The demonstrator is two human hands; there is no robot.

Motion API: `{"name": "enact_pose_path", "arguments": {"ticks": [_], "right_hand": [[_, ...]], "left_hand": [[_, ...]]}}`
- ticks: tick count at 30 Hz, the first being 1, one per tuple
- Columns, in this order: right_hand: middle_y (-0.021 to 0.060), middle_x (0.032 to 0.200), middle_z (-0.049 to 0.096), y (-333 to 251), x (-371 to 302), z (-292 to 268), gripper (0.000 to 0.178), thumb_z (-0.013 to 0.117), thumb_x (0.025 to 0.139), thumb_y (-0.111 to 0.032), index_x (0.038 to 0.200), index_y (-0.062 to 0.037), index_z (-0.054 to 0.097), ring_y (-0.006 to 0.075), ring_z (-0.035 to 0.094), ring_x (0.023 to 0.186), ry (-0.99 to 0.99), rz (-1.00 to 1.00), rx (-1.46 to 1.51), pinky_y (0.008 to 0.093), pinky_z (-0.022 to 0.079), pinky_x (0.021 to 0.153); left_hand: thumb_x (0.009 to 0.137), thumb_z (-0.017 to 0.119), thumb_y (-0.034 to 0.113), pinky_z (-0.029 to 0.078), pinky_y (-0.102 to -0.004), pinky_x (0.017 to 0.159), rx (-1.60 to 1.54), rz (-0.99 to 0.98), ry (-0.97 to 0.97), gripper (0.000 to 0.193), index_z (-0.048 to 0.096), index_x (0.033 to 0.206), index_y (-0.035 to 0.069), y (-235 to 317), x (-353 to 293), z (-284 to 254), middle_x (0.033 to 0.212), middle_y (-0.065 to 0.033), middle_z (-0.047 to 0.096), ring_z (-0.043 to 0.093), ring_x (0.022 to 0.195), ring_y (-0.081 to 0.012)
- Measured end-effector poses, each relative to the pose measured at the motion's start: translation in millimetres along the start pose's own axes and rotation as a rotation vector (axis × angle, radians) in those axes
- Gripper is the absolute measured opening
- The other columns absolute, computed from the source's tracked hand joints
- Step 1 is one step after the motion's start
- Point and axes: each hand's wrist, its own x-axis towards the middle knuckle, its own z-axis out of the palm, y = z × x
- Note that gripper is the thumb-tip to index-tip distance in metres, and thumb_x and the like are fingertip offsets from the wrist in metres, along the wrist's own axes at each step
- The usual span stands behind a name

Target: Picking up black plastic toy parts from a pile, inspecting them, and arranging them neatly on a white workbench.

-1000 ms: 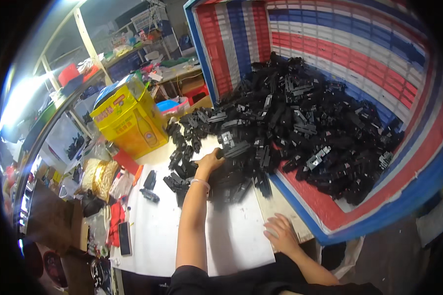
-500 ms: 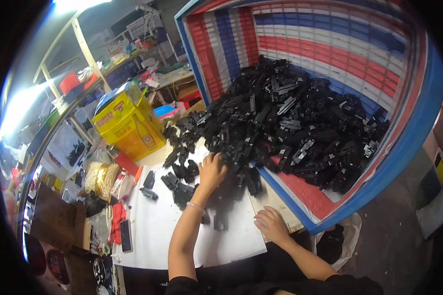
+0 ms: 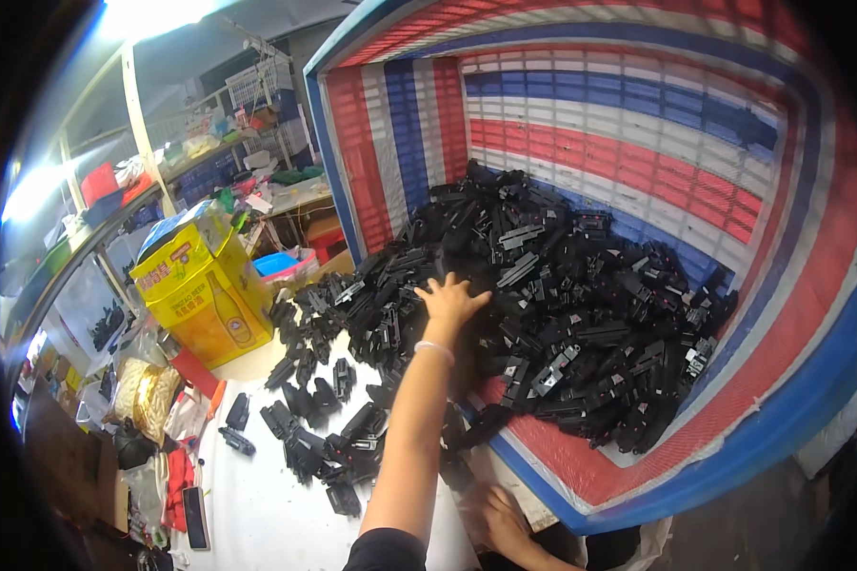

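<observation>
A large heap of small black plastic parts fills a big crate lined in red, white and blue stripes and spills out of its near side onto the table. My left hand reaches onto the heap at the crate's opening, fingers spread, back of the hand up, gripping nothing I can see. Loose black parts lie on the white sheet to the left of my left forearm. My right hand is low by the table edge and the crate's near corner, its fingers smeared by motion.
A yellow carton stands at the table's far left. Along the left edge are a phone, a red cloth and plastic bags. Cluttered shelves rise behind. The crate's blue rim juts beside my right hand.
My left hand has moved farther out onto the heap, and its fingers have spread. More black parts lie loose on the sheet near my forearm. The view has shifted toward the crate.
</observation>
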Motion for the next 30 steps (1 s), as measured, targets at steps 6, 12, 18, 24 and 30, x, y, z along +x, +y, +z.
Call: {"name": "enact_pose_path", "arguments": {"ticks": [6,12,18,24,30], "right_hand": [[0.0155,0.109,0.057,-5.7,7.5,-3.9,0.023,0.064,0.074,-0.014,0.095,-0.0049,0.062,0.0354,0.046,0.114,-0.005,0.074,-0.044,0.0421,0.038,0.097],[0.0103,0.104,0.059,-3.8,9.0,-4.4,0.019,0.064,0.08,-0.018,0.095,-0.0061,0.064,0.0306,0.048,0.112,0.006,-0.021,-0.07,0.0406,0.036,0.096],[0.0114,0.1,0.059,-3.1,6.1,3.8,0.016,0.062,0.075,-0.012,0.09,-0.0051,0.062,0.0336,0.049,0.106,0.069,0.018,-0.012,0.0431,0.038,0.094],[0.0138,0.1,0.058,0.7,3.9,6.2,0.018,0.062,0.076,-0.011,0.092,-0.0041,0.062,0.0356,0.047,0.109,0.05,0.024,0.04,0.0433,0.036,0.097],[0.0115,0.097,0.061,-1.1,6.2,2.7,0.013,0.061,0.08,-0.012,0.089,-0.0025,0.062,0.031,0.05,0.108,0.078,0.005,-0.015,0.0407,0.038,0.095]], "left_hand": [[0.078,0.05,0.064,0.016,-0.0742,0.096,0.104,0.027,-0.096,0.056,0.07,0.104,0.019,-58.7,-15.4,-3.7,0.136,-0.0035,0.043,0.018,0.135,-0.0403],[0.075,0.061,0.053,0.027,-0.0751,0.089,0.04,-0.016,-0.181,0.036,0.071,0.099,0.028,-114.1,-81.1,-7.2,0.135,-0.0078,0.039,0.009,0.136,-0.0443],[0.076,0.061,0.048,0.032,-0.0703,0.091,0.048,-0.09,-0.243,0.036,0.067,0.106,0.028,-166.9,-154.3,-14.7,0.14,-0.0095,0.034,0.01,0.134,-0.0483],[0.078,0.057,0.046,0.022,-0.0693,0.098,0.007,-0.214,-0.291,0.034,0.066,0.108,0.031,-194.0,-200.2,-59.1,0.143,-0.0099,0.034,0.021,0.134,-0.0397],[0.084,0.056,0.045,0.021,-0.068,0.098,0.035,-0.288,-0.201,0.036,0.06,0.118,0.033,-195.9,-250.0,-90.6,0.143,-0.0167,0.032,0.022,0.133,-0.0405]]}}
